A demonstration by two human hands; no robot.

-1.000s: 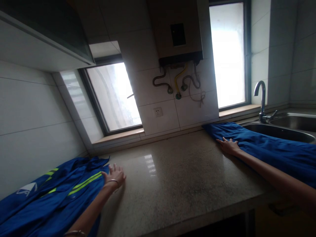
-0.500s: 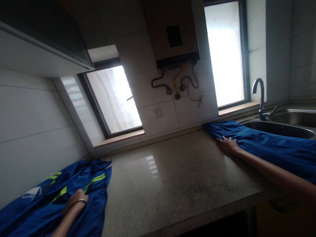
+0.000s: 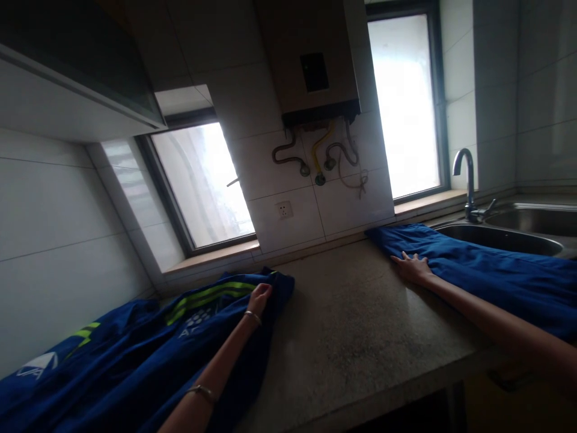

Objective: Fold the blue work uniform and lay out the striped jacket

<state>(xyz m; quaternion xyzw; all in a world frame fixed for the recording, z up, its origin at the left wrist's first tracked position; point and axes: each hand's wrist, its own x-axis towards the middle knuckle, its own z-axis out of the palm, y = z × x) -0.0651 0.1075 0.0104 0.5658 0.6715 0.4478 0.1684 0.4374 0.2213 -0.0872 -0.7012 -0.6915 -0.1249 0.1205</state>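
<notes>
On a speckled stone kitchen counter [image 3: 342,337] below two bright windows, the left hand [image 3: 260,298] has dragged a blue work jacket [image 3: 148,355] with yellow-green reflective stripes rightward from the tiled corner in the past second, its fingers closed on a bunch of the cloth near the leading edge. The right hand [image 3: 412,269] stays flat, fingers spread, pressing the smooth blue trousers [image 3: 487,270] draped across toward the steel sink [image 3: 500,237].

Left hand [image 3: 260,297] clenched, right hand [image 3: 412,267] flat
</notes>
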